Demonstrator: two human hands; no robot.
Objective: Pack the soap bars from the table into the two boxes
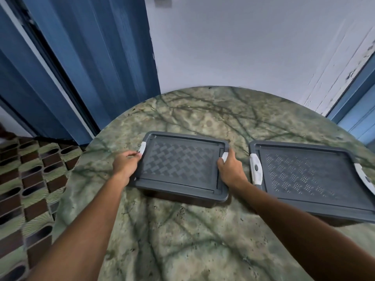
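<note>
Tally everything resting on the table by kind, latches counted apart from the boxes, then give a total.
Grey lidded boxes: 2, the left box and the right box.
White latches showing: 4, two on each box, for example; the left hand and right hand grip the left box's pair.
Soap bars in view: 0.
Total: 6.

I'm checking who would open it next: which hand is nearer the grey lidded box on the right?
Right. The right hand grips the left box's near latch, just beside the grey lidded right box; the left hand is at the far latch.
</note>
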